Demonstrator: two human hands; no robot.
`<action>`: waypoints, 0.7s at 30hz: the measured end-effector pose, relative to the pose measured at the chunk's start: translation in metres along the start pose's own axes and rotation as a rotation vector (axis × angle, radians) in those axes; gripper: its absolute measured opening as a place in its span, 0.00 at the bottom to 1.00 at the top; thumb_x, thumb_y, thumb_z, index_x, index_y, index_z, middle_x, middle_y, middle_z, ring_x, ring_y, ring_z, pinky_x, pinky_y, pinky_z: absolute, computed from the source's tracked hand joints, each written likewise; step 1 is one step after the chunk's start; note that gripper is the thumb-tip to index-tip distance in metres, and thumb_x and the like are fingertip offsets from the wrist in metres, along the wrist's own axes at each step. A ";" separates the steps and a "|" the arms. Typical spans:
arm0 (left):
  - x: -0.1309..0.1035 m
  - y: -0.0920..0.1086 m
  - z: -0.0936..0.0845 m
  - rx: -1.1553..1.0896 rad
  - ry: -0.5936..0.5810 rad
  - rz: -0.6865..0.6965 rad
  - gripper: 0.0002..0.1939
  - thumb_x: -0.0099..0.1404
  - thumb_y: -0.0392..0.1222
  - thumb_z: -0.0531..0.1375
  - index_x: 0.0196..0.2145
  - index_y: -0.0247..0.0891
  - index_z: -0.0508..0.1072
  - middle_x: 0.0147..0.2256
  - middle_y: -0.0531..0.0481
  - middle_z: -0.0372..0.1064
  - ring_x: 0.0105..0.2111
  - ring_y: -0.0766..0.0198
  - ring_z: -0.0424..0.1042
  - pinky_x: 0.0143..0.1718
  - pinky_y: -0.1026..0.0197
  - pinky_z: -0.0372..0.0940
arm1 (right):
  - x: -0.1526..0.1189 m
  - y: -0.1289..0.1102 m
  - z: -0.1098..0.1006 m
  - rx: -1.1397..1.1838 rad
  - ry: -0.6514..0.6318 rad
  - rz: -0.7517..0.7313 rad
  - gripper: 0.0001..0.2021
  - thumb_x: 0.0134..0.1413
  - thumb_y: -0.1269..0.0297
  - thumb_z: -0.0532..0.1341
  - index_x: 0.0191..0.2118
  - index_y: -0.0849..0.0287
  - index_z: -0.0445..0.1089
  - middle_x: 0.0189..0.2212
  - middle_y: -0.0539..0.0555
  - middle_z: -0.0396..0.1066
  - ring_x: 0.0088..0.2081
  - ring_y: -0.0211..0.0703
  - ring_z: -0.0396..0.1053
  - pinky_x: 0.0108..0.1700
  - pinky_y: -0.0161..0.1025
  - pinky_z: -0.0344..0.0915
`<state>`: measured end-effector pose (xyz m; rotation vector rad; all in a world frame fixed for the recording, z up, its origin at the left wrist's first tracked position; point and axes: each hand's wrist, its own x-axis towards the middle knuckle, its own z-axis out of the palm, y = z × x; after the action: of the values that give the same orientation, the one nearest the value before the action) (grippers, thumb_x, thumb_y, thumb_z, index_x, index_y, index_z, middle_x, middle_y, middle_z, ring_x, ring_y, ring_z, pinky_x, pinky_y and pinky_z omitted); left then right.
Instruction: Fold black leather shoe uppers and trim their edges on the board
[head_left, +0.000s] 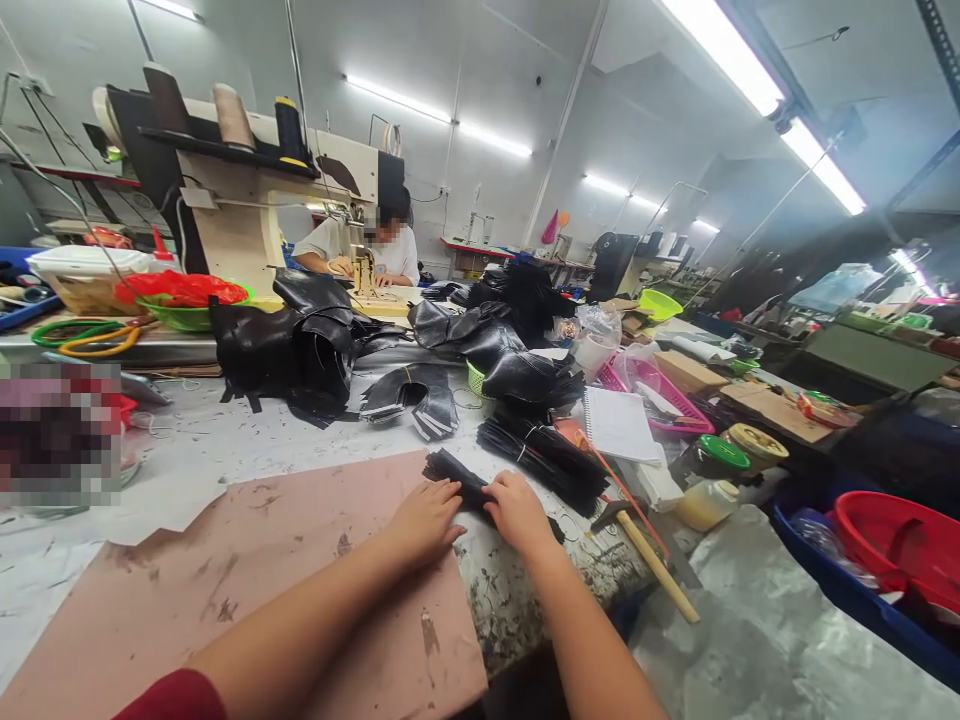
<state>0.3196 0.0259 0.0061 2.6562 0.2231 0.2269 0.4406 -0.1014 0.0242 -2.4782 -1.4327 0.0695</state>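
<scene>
A narrow bundle of black strips, leather-like, lies at the right edge of a pinkish-brown sheet on the worktable. My left hand rests on it with fingers curled over the near side. Close beside, my right hand grips the same bundle, thumb and fingers bent around it. The bundle's lower right end shows past my right hand. Just beyond lies a larger tied bundle of black strips. Curved black leather pieces with pale edges sit further back.
A hammer lies at the table's right edge near a notebook, a pink basket and a jar with a green lid. Black leather pieces are heaped before a sewing machine. A person sits behind it.
</scene>
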 end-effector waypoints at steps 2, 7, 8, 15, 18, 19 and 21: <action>0.000 -0.001 0.001 0.060 0.012 0.018 0.15 0.56 0.40 0.58 0.43 0.38 0.70 0.52 0.40 0.62 0.53 0.50 0.59 0.54 0.49 0.50 | 0.003 0.003 0.000 -0.029 -0.040 -0.032 0.10 0.52 0.73 0.56 0.39 0.57 0.71 0.38 0.56 0.69 0.42 0.46 0.65 0.44 0.39 0.59; 0.000 0.002 -0.002 0.199 0.034 0.038 0.11 0.57 0.42 0.58 0.36 0.33 0.72 0.48 0.35 0.63 0.51 0.46 0.58 0.53 0.45 0.47 | 0.009 0.007 -0.004 -0.076 -0.098 -0.081 0.12 0.56 0.73 0.51 0.39 0.60 0.71 0.36 0.57 0.71 0.40 0.45 0.67 0.41 0.36 0.59; 0.000 0.003 -0.003 0.222 0.035 0.041 0.10 0.57 0.43 0.58 0.34 0.33 0.73 0.47 0.36 0.64 0.50 0.46 0.59 0.52 0.45 0.48 | 0.010 0.007 -0.005 -0.082 -0.100 -0.083 0.13 0.57 0.73 0.50 0.38 0.60 0.71 0.36 0.58 0.71 0.40 0.45 0.67 0.41 0.36 0.59; 0.015 0.012 -0.011 0.319 0.066 0.081 0.07 0.60 0.36 0.54 0.33 0.34 0.71 0.38 0.39 0.66 0.41 0.51 0.62 0.41 0.51 0.54 | 0.011 0.000 -0.005 -0.097 -0.065 -0.016 0.14 0.58 0.71 0.46 0.37 0.63 0.68 0.35 0.60 0.71 0.37 0.46 0.67 0.37 0.38 0.58; 0.019 0.019 -0.007 0.323 0.019 0.180 0.07 0.61 0.37 0.53 0.31 0.36 0.71 0.35 0.42 0.67 0.37 0.55 0.63 0.38 0.54 0.54 | 0.012 0.000 -0.003 -0.070 -0.053 0.007 0.13 0.57 0.72 0.46 0.35 0.63 0.67 0.35 0.60 0.71 0.37 0.46 0.67 0.38 0.38 0.57; 0.020 0.021 -0.004 0.324 0.004 0.205 0.07 0.61 0.37 0.53 0.31 0.37 0.71 0.34 0.43 0.67 0.36 0.56 0.63 0.37 0.55 0.54 | 0.012 0.000 -0.003 -0.052 -0.051 0.006 0.12 0.56 0.72 0.47 0.34 0.62 0.67 0.34 0.60 0.70 0.37 0.45 0.66 0.38 0.38 0.57; 0.019 0.024 0.001 0.331 -0.006 0.224 0.07 0.61 0.37 0.53 0.34 0.35 0.70 0.35 0.42 0.67 0.36 0.55 0.62 0.36 0.55 0.54 | 0.013 0.003 -0.004 -0.005 -0.051 -0.006 0.08 0.52 0.72 0.51 0.33 0.61 0.66 0.34 0.57 0.70 0.37 0.44 0.66 0.38 0.37 0.57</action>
<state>0.3409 0.0082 0.0190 3.0113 -0.0456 0.2731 0.4500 -0.0927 0.0286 -2.4935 -1.4623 0.1284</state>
